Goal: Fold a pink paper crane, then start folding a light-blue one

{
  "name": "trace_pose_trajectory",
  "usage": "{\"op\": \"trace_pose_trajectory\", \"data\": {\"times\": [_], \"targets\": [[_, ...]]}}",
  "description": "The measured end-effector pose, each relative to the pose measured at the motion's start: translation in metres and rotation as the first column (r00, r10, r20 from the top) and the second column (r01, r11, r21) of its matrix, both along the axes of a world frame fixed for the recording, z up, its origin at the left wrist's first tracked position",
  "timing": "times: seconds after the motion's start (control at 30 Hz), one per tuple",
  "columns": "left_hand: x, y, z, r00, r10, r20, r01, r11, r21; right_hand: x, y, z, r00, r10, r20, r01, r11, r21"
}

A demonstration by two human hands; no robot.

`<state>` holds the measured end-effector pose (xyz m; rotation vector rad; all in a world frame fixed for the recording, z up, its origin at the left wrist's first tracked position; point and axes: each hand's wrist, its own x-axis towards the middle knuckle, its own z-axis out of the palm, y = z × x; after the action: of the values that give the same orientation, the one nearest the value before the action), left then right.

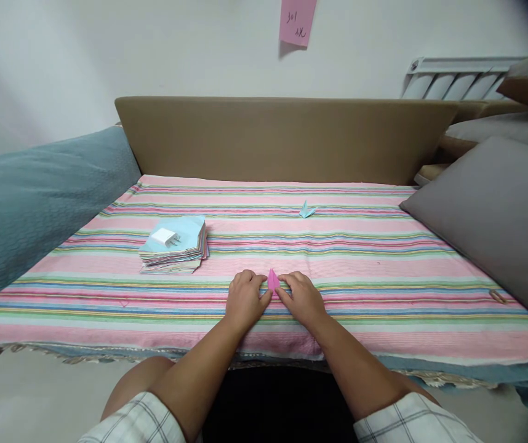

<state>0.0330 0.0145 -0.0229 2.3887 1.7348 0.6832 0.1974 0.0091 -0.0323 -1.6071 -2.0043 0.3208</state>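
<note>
A small pink folded paper with a pointed top lies between my two hands, near the front middle of the striped cloth. My left hand grips its left side between thumb and fingertips. From the right, my right hand pinches the opposite side in the same way. The paper's lower part is partly covered by the thumbs. Farther back, a light blue folded paper rests on the cloth, apart from both hands.
To the left sits a stack of paper sheets with a white plug adapter on top. A teal cushion borders the left side, a grey pillow the right. A brown loop lies near the pillow.
</note>
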Motion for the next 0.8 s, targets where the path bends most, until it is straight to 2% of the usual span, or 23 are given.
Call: {"op": "trace_pose_trajectory", "data": {"times": [0.3, 0.57, 0.8], "targets": [[-0.0003, -0.0004, 0.0001, 1.0, -0.014, -0.013, 0.014, 1.0, 0.002, -0.0013, 0.0004, -0.0016, 0.999, -0.023, 0.039, 0.023, 1.0, -0.002], [-0.0012, 0.0009, 0.0025, 0.999, -0.02, 0.028, 0.021, 0.999, -0.042, -0.0028, -0.0021, 0.0, 0.999, -0.02, -0.036, 0.021, 1.0, 0.015], [-0.0024, 0.0021, 0.0025, 0.996, -0.019, 0.091, 0.024, 0.998, -0.058, -0.0044, -0.0045, 0.0025, 0.992, 0.039, -0.117, -0.036, 0.999, 0.027]]}}
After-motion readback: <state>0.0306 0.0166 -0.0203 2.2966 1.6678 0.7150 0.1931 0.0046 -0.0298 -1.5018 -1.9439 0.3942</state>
